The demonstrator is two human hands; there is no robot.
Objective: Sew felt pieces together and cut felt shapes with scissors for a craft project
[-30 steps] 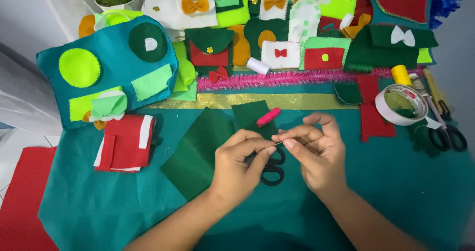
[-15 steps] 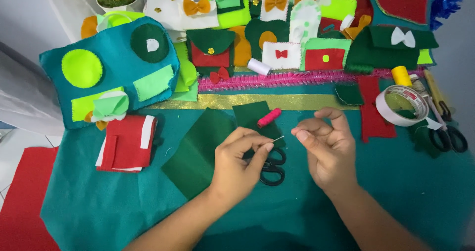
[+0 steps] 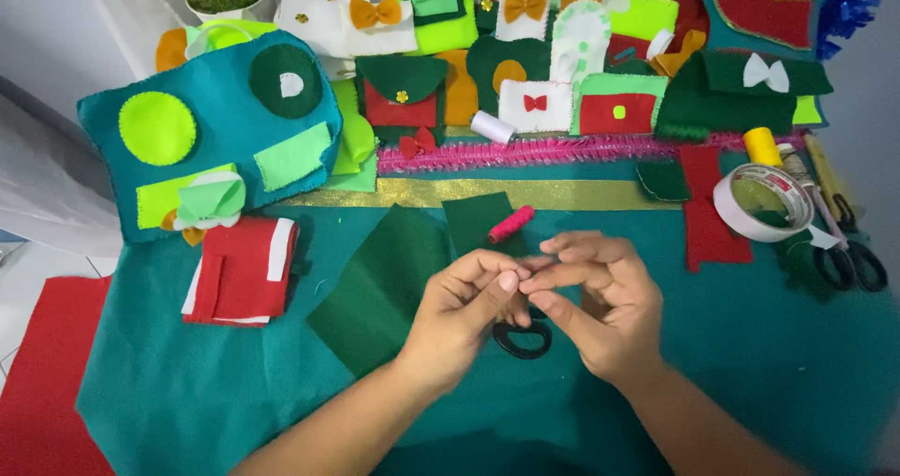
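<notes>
Now the left hand (image 3: 469, 312) and the right hand (image 3: 591, 302) are meeting above the teal felt cloth (image 3: 234, 392), their fingertips pressed together at one small point. Both hands are curled, with thumb and forefinger pinching something very thin; what it is cannot be told from this view. The other fingers of the right hand are spreading loosely above.

Just under the hands the black scissors (image 3: 523, 337) are lying on the cloth, mostly covered by the fingers. A pink thread spool (image 3: 511, 224) is resting on a dark green felt piece (image 3: 384, 288), just behind the hands. To the left a red and white felt pouch (image 3: 242, 272) is lying near a big teal felt bag (image 3: 216, 138). On the right a tape roll (image 3: 764, 202) and a yellow thread spool (image 3: 762, 146) are lying well apart from the hands.

Compared with half a second before, the hands are closer: the gap between them is gone and the fingertips are now touching.
</notes>
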